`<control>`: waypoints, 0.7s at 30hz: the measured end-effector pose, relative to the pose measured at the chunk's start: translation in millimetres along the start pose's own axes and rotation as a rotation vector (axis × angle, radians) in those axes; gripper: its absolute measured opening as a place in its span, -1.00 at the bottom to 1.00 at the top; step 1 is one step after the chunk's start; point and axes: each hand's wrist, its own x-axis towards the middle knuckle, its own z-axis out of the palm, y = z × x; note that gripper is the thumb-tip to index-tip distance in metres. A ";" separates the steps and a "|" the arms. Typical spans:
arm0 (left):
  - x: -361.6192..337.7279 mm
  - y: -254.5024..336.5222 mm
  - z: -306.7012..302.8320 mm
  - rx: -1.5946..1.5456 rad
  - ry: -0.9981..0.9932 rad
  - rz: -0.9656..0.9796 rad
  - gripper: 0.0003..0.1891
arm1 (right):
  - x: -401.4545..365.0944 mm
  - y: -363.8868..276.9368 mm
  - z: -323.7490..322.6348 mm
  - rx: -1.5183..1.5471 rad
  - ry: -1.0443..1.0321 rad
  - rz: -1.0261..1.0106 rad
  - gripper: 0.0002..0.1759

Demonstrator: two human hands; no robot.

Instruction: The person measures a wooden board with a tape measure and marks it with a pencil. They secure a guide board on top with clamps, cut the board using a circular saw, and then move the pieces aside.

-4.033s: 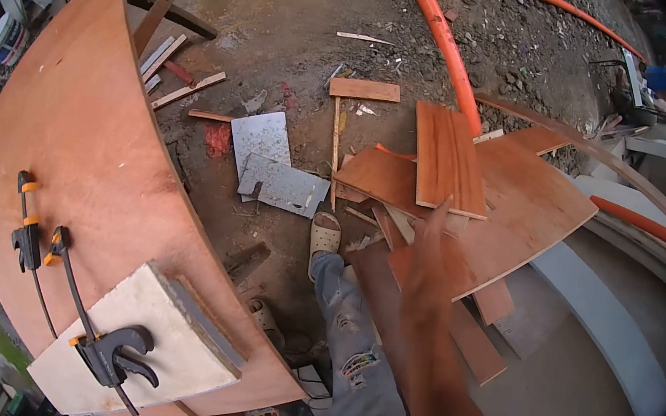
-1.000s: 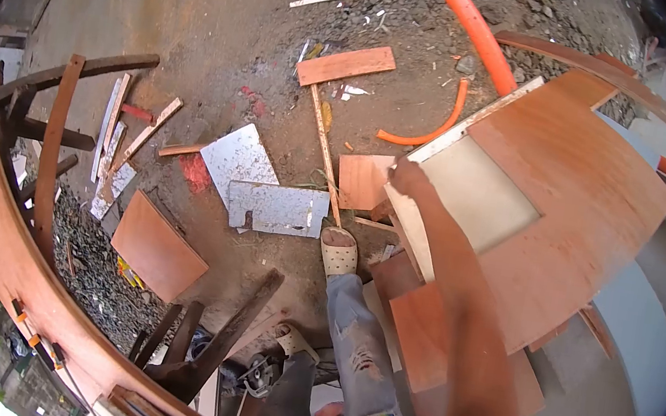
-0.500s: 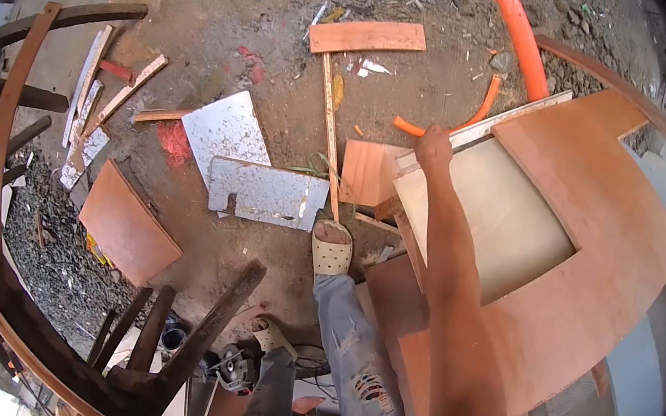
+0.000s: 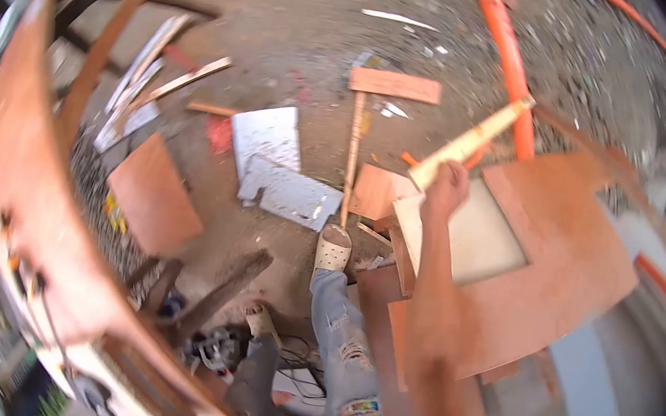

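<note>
Pale yellow, the wooden strip (image 4: 474,139) seems gripped in my right hand (image 4: 447,190); my left hand's state I can't tell.

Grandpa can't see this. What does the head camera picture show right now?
A person's right hand holds a narrow pale wooden strip near a pale board and a large brown sheet. The person's cream clogs rest on dirt ground scattered with wood scraps.

A long, narrow, straight strip of pale yellowish wood (image 4: 479,135), gripped near its near-left end, slants across the scene right of centre, its other end pointing far right.
</note>
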 end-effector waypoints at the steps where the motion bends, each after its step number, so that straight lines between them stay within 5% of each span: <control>1: -13.4 -8.6 9.4 -0.339 -0.061 -0.235 -0.77 | -8.1 -2.9 -11.7 0.047 -0.008 -0.010 -0.78; 2: -21.6 -21.0 17.9 -0.375 -0.064 -0.094 -0.77 | -34.8 -57.3 -19.5 0.239 -0.118 0.290 -0.61; 3: -27.1 27.7 22.0 -0.568 0.201 0.062 -0.77 | -53.8 -91.1 -32.8 0.201 -0.138 0.334 -0.37; 4: -33.5 43.3 4.5 -0.311 0.124 0.122 -0.71 | -71.6 -124.8 -45.6 0.179 -0.151 0.426 -0.34; 5: -43.8 43.6 0.0 -0.331 0.056 0.051 -0.66 | -82.3 -147.9 -70.3 0.156 -0.311 0.524 -0.38; 7: -56.5 32.8 6.3 -0.410 0.164 0.234 -0.65 | -112.4 -199.2 -115.9 0.228 -0.563 0.709 -0.52; 11: -75.2 12.5 -2.2 -0.445 0.272 0.369 -0.65 | -221.2 -310.3 -161.2 -0.086 -0.812 0.581 -0.56; 16: -100.0 -48.4 -3.3 -0.493 0.411 0.469 -0.67 | -358.9 -425.8 -171.2 -0.027 -1.073 0.555 -0.45; 21: -143.3 -127.3 -23.2 -0.612 0.635 0.446 -0.67 | -436.0 -451.7 -192.3 -0.012 -1.392 0.451 -0.51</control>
